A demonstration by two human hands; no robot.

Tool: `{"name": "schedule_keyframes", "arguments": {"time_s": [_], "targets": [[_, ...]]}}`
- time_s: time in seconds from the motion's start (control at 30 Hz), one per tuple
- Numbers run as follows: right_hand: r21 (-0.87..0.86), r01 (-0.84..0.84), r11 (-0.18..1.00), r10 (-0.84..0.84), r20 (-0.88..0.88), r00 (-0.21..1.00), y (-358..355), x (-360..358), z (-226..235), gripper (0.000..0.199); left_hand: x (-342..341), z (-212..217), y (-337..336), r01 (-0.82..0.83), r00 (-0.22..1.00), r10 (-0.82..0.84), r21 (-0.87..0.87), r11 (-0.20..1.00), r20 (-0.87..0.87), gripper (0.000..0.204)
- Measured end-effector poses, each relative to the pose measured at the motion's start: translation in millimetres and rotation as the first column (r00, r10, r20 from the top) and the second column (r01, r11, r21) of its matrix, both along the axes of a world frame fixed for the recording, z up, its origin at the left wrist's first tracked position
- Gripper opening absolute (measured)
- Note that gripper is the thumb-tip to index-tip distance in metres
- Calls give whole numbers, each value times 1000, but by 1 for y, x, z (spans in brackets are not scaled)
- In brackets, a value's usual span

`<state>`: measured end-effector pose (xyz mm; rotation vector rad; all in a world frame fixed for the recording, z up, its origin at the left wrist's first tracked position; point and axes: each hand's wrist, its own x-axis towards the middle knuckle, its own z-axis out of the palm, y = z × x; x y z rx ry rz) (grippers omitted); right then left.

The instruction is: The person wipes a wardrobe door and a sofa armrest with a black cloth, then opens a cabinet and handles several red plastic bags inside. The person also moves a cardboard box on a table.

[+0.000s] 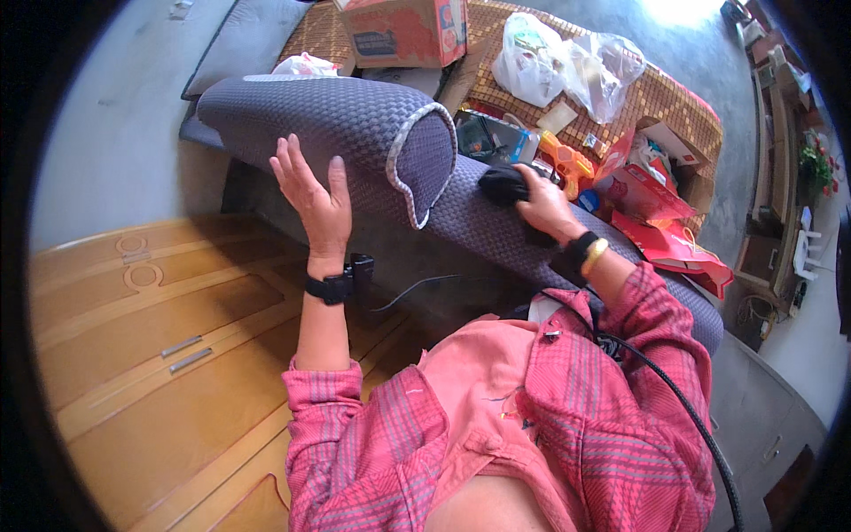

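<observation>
My left hand [310, 202] is raised with its fingers spread and holds nothing. Just beyond it lies a thick grey quilted cover [319, 115] with pale piping along its rounded end, shaped like a roll or a sofa arm. My right hand [547, 208] is closed round a soft black bundle [507, 185]; I cannot make out its kind. That bundle is over a long grey padded edge [474, 230] covered in the same quilted cloth, which runs down to the right. Beside the right hand is an orange-and-yellow toy gun [567, 162].
Beyond the padded edge, a brown tiled mat [496, 93] bears a cardboard box [403, 34], plastic bags [530, 60], and an open carton with red packaging [651, 191]. Wooden door panels [168, 310] stand at left. A black cable [683, 399] runs past my right side.
</observation>
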<state>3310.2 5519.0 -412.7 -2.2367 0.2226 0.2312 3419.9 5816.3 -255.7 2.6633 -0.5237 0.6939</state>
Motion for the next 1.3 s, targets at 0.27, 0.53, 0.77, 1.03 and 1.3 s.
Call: {"name": "schedule_keyframes", "arguments": {"time_s": [0.27, 0.53, 0.77, 1.03, 1.3], "targets": [[334, -146, 931, 118, 101, 988, 43, -4, 34, 69, 78, -6, 4, 78, 996, -80, -56, 995, -34, 52], [-1, 253, 967, -251, 122, 960, -18, -78, 54, 71, 115, -14, 21, 241, 970, -242, 32, 970, 28, 38], [0, 266, 964, -265, 83, 961, 94, -64, 32, 70, 115, -10, 31, 292, 952, -300, 116, 949, 62, 40], [609, 489, 624, -638, 36, 769, 124, -35, 80, 55, 84, 20, 89, 479, 876, -479, 21, 878, 58, 35], [411, 363, 836, -512, 349, 785, 139, 45, 202, 61, 30, 16, 188, 645, 756, -654, -185, 741, 19, 7]]}}
